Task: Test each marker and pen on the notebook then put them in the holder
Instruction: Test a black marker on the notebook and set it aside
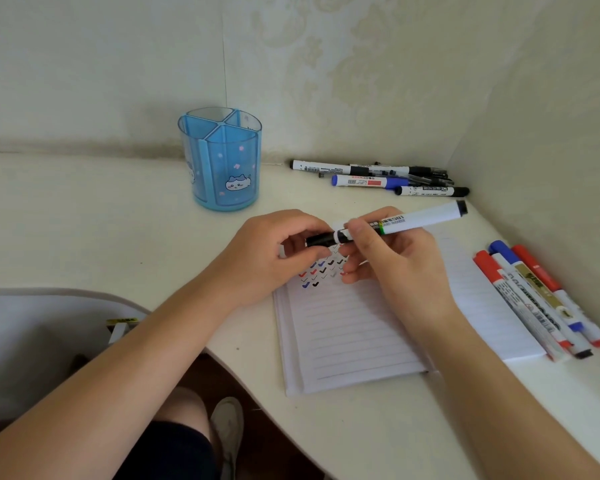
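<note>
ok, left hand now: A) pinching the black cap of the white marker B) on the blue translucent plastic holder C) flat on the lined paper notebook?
A: the left hand pinches the black cap of the white marker, whose barrel the right hand grips above the lined paper notebook.

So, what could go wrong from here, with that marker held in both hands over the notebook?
1. The left hand pinches the black cap while the right hand grips the marker just above the notebook; a sudden release could jerk the tip across the ticks.
2. The loose markers lie partly on the notebook's right page, near the right forearm; a nudge might roll them toward the edge of the table.
</note>
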